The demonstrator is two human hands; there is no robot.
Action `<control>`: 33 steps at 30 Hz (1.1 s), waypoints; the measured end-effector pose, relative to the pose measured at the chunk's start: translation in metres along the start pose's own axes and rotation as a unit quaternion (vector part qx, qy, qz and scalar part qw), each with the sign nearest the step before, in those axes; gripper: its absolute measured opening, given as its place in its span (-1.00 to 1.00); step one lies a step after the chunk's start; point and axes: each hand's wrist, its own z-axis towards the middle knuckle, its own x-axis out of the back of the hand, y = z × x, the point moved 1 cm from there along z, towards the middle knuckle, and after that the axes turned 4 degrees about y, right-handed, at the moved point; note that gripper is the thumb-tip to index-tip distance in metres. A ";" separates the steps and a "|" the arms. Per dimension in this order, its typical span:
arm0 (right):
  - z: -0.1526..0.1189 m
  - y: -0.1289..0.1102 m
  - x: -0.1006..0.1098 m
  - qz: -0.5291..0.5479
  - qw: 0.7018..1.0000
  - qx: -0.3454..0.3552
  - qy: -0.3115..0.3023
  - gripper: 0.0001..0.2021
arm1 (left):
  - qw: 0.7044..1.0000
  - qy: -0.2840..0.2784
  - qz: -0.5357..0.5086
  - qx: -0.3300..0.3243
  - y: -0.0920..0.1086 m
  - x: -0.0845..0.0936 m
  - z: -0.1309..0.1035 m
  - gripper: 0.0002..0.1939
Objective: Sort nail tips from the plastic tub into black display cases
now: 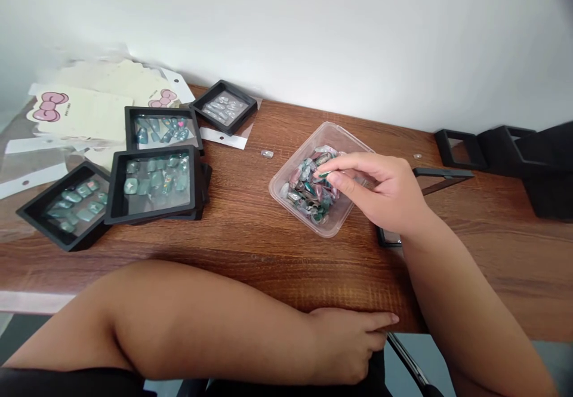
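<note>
A clear plastic tub (276,189) of loose press-on nails (308,189) stood near the middle of the wooden surface (242,206). The right hand (380,191) came over its rim from 3 o'clock, thumb and forefinger closed on a small green nail (324,174), whose far end was hard to tell from the pile below. This hand covered part of the tub and its contents.

The left hand (347,343) lay at about 6 o'clock from the tub, by the surface's near edge, forefinger out and the other fingers curled; its palm was hidden, so whether it held anything could not be told.

Between 3 and 4 o'clock, a black display frame (441,176) was largely blocked by the right hand and wrist. Farther out at 3 o'clock, black cases (461,149) ran together darkly, the outermost cut off. At 9 o'clock, a frame of green nails (116,188) overlapped others, hiding their corners. Beyond, between 9 and 10, pale cards (94,110) blurred together, their small print unreadable.
</note>
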 end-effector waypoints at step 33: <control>-0.005 -0.006 0.000 0.350 0.936 -0.010 -0.018 -0.93 | 0.990 -0.118 -0.005 -0.080 -0.017 0.020 -0.004 -0.64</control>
